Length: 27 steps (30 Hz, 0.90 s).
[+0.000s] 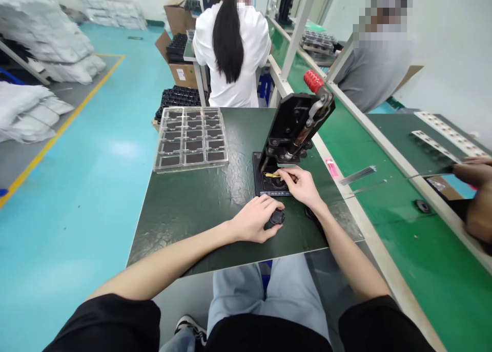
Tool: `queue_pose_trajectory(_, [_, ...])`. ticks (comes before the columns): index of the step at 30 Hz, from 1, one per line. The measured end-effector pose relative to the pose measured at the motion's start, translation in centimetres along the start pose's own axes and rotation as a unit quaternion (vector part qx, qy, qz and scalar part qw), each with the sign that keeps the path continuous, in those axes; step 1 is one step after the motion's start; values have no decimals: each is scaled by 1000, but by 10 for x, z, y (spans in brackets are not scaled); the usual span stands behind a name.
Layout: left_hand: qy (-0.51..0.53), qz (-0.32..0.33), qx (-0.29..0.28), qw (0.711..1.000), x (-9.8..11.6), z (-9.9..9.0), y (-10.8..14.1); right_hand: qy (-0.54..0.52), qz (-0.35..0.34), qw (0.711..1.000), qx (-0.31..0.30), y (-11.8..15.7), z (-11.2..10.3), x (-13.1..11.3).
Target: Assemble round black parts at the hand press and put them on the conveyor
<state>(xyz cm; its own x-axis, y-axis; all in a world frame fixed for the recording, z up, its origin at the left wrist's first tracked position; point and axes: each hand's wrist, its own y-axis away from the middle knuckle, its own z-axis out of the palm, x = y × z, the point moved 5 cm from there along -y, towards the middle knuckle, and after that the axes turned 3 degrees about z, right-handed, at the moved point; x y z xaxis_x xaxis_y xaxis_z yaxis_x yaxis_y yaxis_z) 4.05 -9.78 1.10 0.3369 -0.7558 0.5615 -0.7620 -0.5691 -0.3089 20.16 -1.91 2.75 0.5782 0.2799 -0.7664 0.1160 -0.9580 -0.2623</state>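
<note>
On the dark green table, my left hand point(258, 220) is closed around a small round black part point(277, 218) near the front edge. My right hand point(301, 187) reaches onto the base of a black hand press point(288, 131) with a red handle point(313, 80). Its thumb and fingertips pinch a small yellow piece point(272, 175) lying low in the press, under the press head. What else sits in the base is partly hidden by the fingers. Left of the press lies a clear plastic tray point(191, 166) with dark flat pieces in its compartments.
A green conveyor point(388, 188) runs along the right, with thin metal strips point(359, 174) and a black round part point(422, 206) on it. A person in white point(246, 44) sits ahead; another person's hands point(478, 188) are at far right. Boxes point(182, 75) stand beyond the table.
</note>
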Motion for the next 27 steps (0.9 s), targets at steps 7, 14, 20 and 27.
queue_pose_trajectory(7, [14, 1, 8, 1000, -1, -1, 0, -2, 6, 1000, 6, 1, -2, -2])
queue_pose_trajectory(14, [30, -27, 48, 998, -8, -4, 1, 3, 2, 998, 62, 3, 1, -1])
queue_pose_trajectory(20, [36, -31, 60, 997, -10, -6, 2, 7, -38, 997, 66, 3, -1, -9])
queue_pose_trajectory(27, [-1, -47, 76, 996, -10, -8, 4, -3, -63, 996, 56, 3, 0, -11])
